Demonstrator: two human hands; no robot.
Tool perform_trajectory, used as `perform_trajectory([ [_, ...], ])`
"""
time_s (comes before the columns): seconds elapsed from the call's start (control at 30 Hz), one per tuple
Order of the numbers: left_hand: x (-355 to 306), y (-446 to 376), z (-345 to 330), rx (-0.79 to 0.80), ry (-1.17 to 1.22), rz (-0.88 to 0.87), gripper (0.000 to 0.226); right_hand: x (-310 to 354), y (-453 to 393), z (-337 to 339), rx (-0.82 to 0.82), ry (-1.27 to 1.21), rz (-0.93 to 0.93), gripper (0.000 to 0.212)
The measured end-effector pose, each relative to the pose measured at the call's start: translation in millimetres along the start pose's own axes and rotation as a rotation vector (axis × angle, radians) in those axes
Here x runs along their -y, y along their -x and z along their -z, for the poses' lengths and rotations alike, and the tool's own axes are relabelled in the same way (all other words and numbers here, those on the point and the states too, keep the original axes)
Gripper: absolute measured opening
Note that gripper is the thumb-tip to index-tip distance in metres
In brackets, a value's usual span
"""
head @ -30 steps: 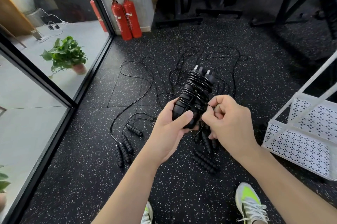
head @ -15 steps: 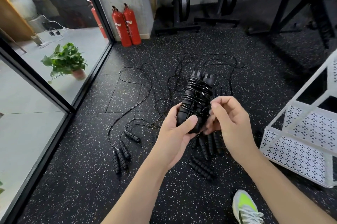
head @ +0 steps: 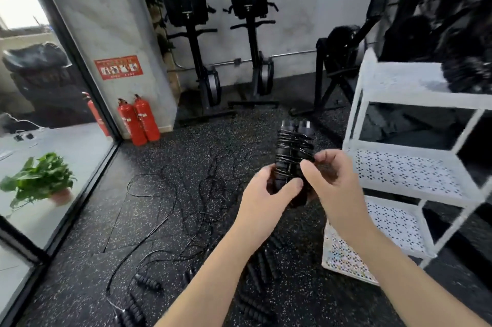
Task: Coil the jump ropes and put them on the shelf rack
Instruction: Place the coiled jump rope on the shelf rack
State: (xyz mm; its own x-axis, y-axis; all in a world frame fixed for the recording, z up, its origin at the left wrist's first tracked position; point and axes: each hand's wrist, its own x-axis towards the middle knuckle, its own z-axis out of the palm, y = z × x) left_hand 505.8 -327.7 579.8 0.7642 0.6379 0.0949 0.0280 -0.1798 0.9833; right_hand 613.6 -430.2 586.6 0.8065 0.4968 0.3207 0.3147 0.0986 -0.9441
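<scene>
A coiled black jump rope [head: 292,148], cord wound tightly round its two handles, stands upright in front of me. My left hand [head: 266,201] grips its lower end, thumb across the front. My right hand [head: 335,180] holds the right side of the bundle, fingers curled at the cord. Several loose black jump ropes [head: 186,193] lie tangled on the floor below, with their ribbed handles [head: 255,268] near my arms. The white shelf rack [head: 415,175] with perforated shelves stands just right of my hands.
Two red fire extinguishers [head: 138,121] stand by the pillar. A potted plant [head: 42,183] sits behind the glass wall at left. Black rowing machines [head: 221,41] stand upright against the back wall. A dark object [head: 468,71] lies on the rack's top shelf.
My view has lifted from the floor toward the wall. Both hands carried the coiled rope up and to the right, closer to the white rack, whose shelves have come into view.
</scene>
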Motion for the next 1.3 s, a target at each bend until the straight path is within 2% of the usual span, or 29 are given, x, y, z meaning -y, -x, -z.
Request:
perform_trajectory([
  [0.07,-38,-6,-31,-0.009,-0.084,-0.088,0.034,20,-14,35,-0.055,-0.005,0.011,0.033],
  [0.23,-115,-43,-106,-0.042,-0.227,-0.265,0.065,66,-66,122,-0.192,0.101,0.096,0.026],
  [0.43,-178,-120,-192,0.008,-0.255,-0.269,0.074,101,-145,208,-0.247,0.410,0.114,0.030],
  [0.53,-194,-159,-228,0.019,-0.327,-0.253,0.067,99,-182,240,-0.227,0.587,0.107,0.025],
  [0.77,-178,-230,-278,0.059,-0.419,-0.143,0.047,48,-245,267,-0.069,1.043,0.028,0.023],
  [0.9,-161,-242,-289,0.072,-0.504,-0.148,0.051,26,-254,267,-0.051,1.232,0.028,0.031],
  [1.13,-152,-247,-296,0.115,-0.778,-0.195,0.042,8,-251,265,-0.058,1.382,0.093,0.039],
  [1.3,-149,-247,-295,0.132,-0.877,-0.237,0.044,9,-246,264,-0.059,1.372,0.109,0.038],
])
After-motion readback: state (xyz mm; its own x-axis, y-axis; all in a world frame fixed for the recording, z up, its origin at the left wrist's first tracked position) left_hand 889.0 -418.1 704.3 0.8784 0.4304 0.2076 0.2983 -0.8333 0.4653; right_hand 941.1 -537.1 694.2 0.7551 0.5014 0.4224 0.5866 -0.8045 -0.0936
